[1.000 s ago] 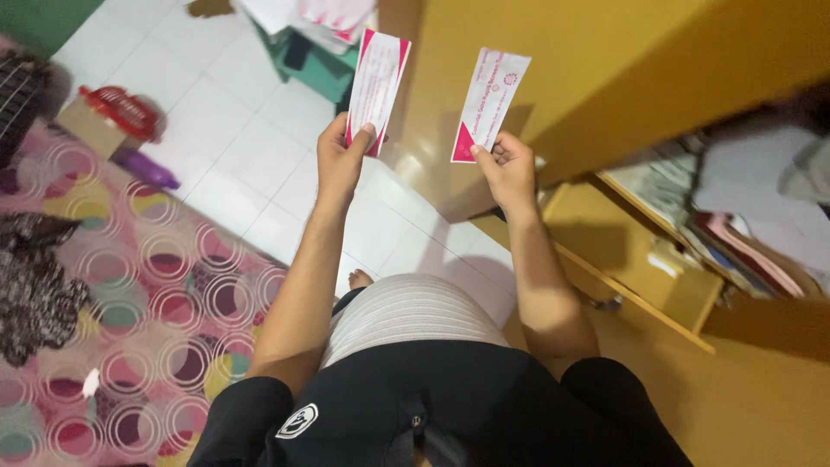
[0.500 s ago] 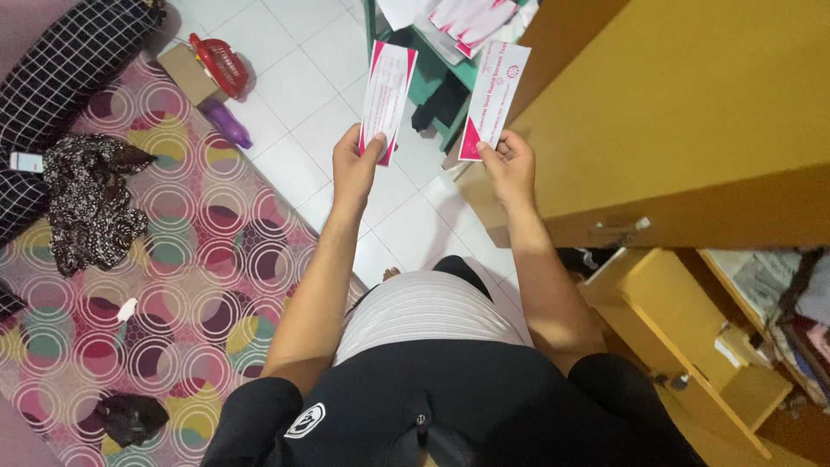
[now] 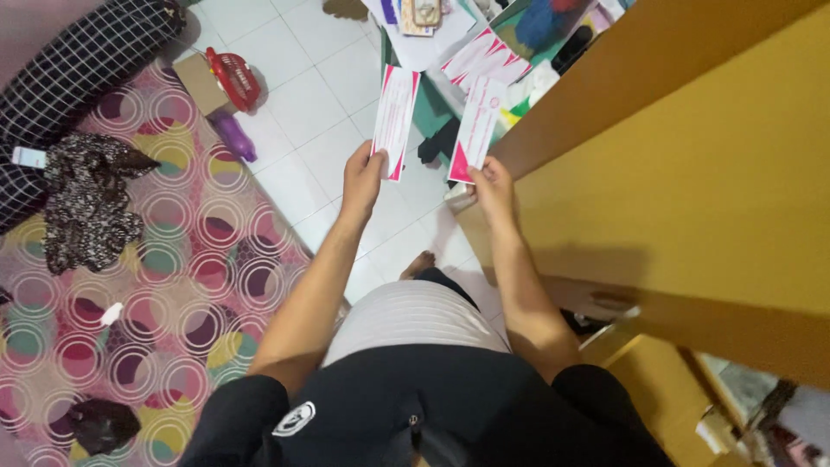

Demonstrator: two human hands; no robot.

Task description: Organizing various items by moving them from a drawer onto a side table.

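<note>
My left hand point(image 3: 360, 176) pinches the bottom edge of a long white envelope with a pink stripe point(image 3: 394, 120), held upright over the white tiled floor. My right hand point(image 3: 491, 184) grips the lower corner of a second white and pink envelope point(image 3: 476, 128), a hand's width to the right of the first. Both envelopes are held out in front of me, apart from each other. Beyond them, more of the same envelopes point(image 3: 484, 59) lie on a green low table point(image 3: 439, 104).
A large yellow wooden cabinet point(image 3: 692, 173) stands close on my right, with an open drawer point(image 3: 670, 398) below. A patterned circle rug point(image 3: 147, 303) covers the floor on the left, with dark cloth point(image 3: 86, 203), a purple bottle point(image 3: 233, 138) and a red basket point(image 3: 233, 78).
The view has swung left and down, so the drawer slid to the lower right and more rug shows. Both hands keep hold of their envelopes, now nearer the green table.
</note>
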